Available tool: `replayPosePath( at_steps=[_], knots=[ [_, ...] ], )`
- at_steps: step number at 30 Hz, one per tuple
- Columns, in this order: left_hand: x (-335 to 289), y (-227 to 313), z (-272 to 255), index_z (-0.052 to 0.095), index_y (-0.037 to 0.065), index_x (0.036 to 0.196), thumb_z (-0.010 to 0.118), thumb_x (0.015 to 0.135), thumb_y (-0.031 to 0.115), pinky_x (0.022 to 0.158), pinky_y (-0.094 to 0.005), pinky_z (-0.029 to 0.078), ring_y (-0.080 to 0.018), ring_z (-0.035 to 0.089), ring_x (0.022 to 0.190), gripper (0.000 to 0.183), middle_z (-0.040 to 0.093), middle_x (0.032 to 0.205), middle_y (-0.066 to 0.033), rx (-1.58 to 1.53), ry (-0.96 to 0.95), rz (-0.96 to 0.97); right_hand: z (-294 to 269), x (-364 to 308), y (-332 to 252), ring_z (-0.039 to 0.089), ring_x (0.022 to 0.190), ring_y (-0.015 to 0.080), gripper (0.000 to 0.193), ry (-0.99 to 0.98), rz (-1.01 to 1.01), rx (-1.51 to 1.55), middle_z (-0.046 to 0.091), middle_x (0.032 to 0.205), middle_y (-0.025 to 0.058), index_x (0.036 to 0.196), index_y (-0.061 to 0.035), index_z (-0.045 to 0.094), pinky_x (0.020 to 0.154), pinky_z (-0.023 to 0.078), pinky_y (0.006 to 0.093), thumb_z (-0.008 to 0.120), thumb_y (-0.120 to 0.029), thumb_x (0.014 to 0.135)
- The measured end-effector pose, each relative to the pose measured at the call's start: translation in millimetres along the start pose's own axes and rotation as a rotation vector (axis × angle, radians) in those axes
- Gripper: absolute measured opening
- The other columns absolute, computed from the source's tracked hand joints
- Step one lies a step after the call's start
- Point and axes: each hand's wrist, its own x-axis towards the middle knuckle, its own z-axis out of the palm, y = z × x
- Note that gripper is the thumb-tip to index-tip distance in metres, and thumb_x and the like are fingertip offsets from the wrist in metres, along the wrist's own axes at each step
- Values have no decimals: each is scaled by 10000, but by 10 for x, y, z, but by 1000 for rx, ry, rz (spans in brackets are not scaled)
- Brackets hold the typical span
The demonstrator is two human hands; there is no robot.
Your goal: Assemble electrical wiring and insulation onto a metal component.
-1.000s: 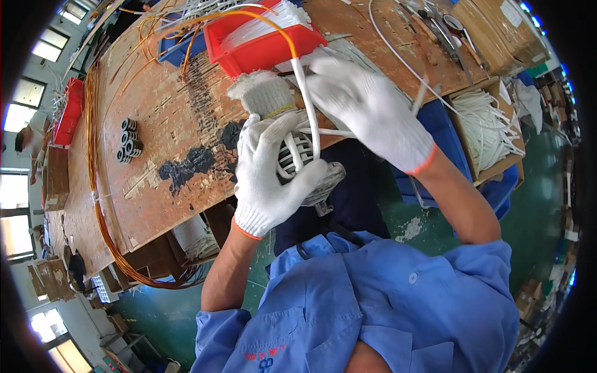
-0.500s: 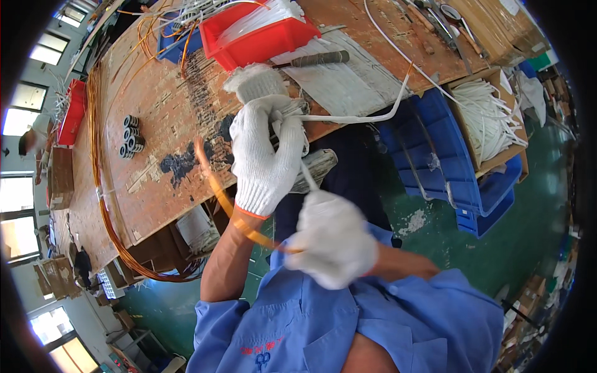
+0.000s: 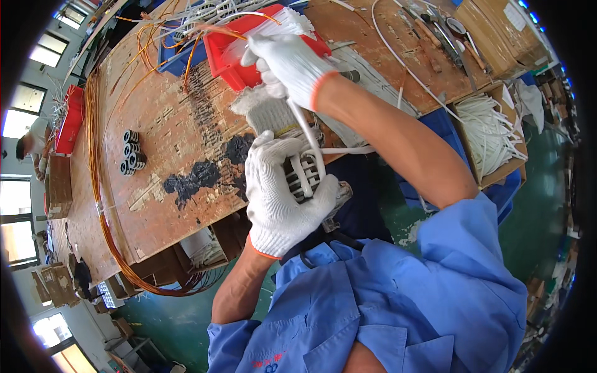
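Note:
My left hand [image 3: 273, 196], in a white knitted glove, is closed around a dark slotted metal core [image 3: 297, 181] at the table's front edge. White sleeving loops through and over the core. My right hand [image 3: 289, 67], gloved too, is raised over the red bin's near side with its fingers closed on a white-sleeved wire [image 3: 303, 124], which runs taut down to the core. A blurred orange wire end [image 3: 219, 29] sticks out to the left of that hand. Behind the core a grey-white cloth pad [image 3: 268, 115] lies on the table.
The red bin [image 3: 217, 59] holds white strips, beside a blue bin [image 3: 180, 59]. Black rings [image 3: 130, 152] stand at left, near a long bundle of copper wire [image 3: 96, 168]. Hand tools [image 3: 438, 37] lie far right, above a carton of white sleeving [image 3: 488, 127]. Another person [image 3: 36, 142] is far left.
My right hand has moved from near my chest up and forward, drawing the white-sleeved wire upward. My left hand has come slightly nearer and opened up the view of the core.

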Motion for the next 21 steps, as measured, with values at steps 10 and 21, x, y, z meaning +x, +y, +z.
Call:
replayPosePath(
  at_steps=[10, 21],
  knots=[
    [265, 64, -163, 741, 85, 1238, 791, 679, 73, 1070, -548, 453, -420, 596, 1085, 562, 633, 1044, -148, 18, -208, 9, -527, -1953, -107, 743, 782, 402, 214, -234, -207, -846, 736, 843, 229, 1034, 8, 717, 738, 577, 483, 667, -199, 1059],
    [368, -23, -80, 760, 136, 975, 836, 642, 199, 845, -538, 448, -375, 558, 924, 347, 535, 909, -109, 10, -95, 130, -1532, 1005, 140, 717, 831, 219, 374, 249, -81, -728, 793, 1000, 127, 1136, -8, 783, 719, 554, 364, 660, -346, 1032]
  ],
)
